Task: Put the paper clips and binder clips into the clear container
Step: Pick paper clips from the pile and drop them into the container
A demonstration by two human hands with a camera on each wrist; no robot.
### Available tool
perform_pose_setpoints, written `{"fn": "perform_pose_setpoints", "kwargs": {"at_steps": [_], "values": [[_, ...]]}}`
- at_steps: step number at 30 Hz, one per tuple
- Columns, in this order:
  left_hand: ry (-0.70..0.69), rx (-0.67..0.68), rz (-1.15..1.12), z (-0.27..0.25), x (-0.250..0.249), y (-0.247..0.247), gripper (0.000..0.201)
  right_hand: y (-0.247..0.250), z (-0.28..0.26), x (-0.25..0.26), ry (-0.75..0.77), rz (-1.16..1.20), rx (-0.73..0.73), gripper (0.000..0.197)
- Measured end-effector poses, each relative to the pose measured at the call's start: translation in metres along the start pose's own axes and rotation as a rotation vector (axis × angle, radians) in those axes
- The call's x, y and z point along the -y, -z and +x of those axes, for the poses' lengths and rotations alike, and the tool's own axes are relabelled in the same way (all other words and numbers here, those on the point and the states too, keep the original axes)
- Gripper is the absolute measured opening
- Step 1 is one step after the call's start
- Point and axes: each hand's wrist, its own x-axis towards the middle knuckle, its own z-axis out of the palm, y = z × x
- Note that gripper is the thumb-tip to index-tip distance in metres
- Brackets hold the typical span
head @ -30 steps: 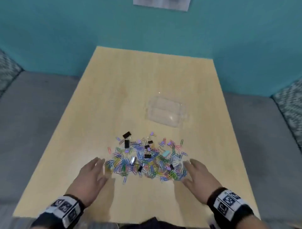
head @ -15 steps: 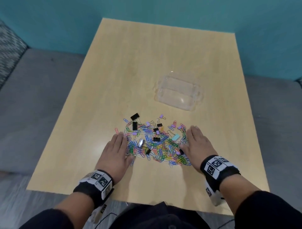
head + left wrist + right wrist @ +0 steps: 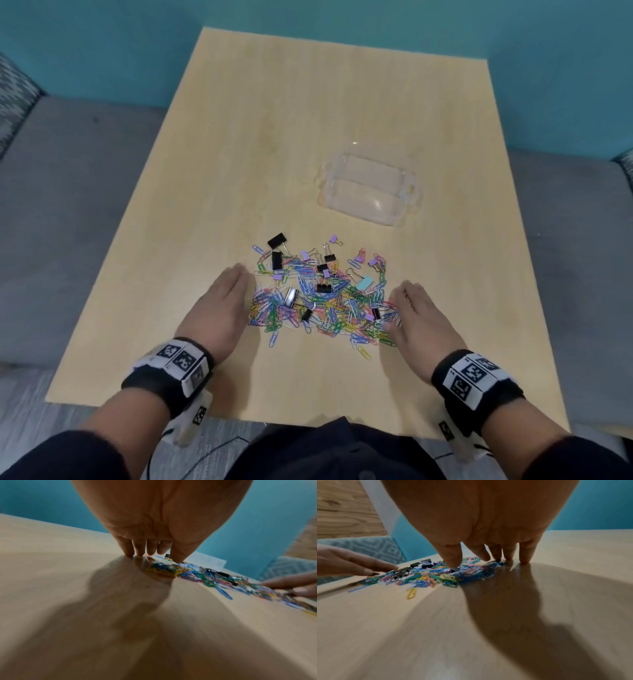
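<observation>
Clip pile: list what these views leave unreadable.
- Clip pile, head view: count; clips overlap, too small.
- Left hand, head view: fingertips hidden under it.
- Both wrist views: pile motion-blurred.
- Clear container, head view: too transparent to judge contents; hidden behind left hand in its wrist view.

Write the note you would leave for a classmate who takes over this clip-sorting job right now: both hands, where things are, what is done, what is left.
Left hand: open, fingers straight, at the left edge of the pile of clips, holding nothing.
Right hand: open, at the right edge of the pile, fingertips among the paper clips, holding nothing.
Pile: paper clips and binder clips mixed, loose on the table, between the hands.
Clear container: on the table beyond the pile, to the right, open and with no clips in it.
Done: nothing in the container yet.
Left: gather the clips and move all of them into the container.
</observation>
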Motion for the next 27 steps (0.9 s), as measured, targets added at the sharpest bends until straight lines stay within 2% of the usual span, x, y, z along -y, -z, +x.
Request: {"fn": "perform_pose_setpoints", "kwargs": {"at_steps": [3,6,8,10,12,15,19,23,27], "values": [[-0.139,0.068,0.075,-0.003,-0.004,-0.005,0.055,-0.004,-0.009,0.012,0.027,-0.044,0.057,0.066],[-0.157,0.045,-0.001,-0.019,-0.014,-0.009,0.059,-0.005,-0.022,0.023,0.085,-0.001,0.1,0.071],[-0.07,-0.026,-0.065,-0.028,-0.02,-0.008,0.063,0.0,-0.028,0.022,0.032,0.092,0.066,0.07],[0.075,-0.093,-0.099,-0.033,-0.026,-0.007,0.07,0.004,-0.032,0.02,-0.083,0.152,-0.015,0.069],[0.192,-0.079,-0.119,-0.033,-0.032,-0.008,0.077,0.005,-0.033,0.023,-0.176,0.156,-0.034,0.071],[0.191,-0.058,-0.121,-0.027,-0.045,-0.012,0.081,0.0,-0.027,0.036,-0.206,0.143,-0.004,0.075],[0.206,-0.044,-0.147,-0.012,-0.062,-0.015,0.069,-0.002,-0.009,0.051,-0.196,0.154,-0.04,0.071],[0.21,-0.056,-0.172,-0.005,-0.064,-0.015,0.053,-0.001,0.002,0.053,-0.203,0.208,-0.051,0.051],[0.183,-0.085,-0.174,-0.005,-0.059,-0.015,0.034,0.0,0.0,0.045,-0.196,0.209,-0.04,0.041]]}}
